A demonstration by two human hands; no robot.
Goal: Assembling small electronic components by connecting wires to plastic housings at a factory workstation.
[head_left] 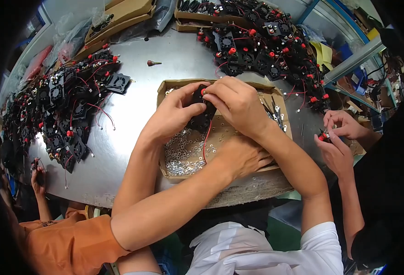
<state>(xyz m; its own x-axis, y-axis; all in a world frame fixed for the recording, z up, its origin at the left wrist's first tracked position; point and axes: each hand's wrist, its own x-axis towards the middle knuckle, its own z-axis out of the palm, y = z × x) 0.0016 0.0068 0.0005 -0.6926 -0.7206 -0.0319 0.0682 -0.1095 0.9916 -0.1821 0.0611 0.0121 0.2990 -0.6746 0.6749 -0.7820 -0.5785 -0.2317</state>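
Centre | left grip [176,113] holds black part [200,121] | right grip [236,97] narrow at red knob [203,91] | co-worker's crossing arm [179,201] could jog it

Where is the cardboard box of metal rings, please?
In the head view, the cardboard box sits centrally, beneath the person's left hand and right hand, right of the left heap of black parts.

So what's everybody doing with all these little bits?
One person's left hand holds a black part, while the right hand has its fingers at the part's red knob. Someone in an orange sleeve reaches across, one hand over the cardboard tray of small metal rings. A heap of black fan parts lies to the left, another heap beyond the tray.
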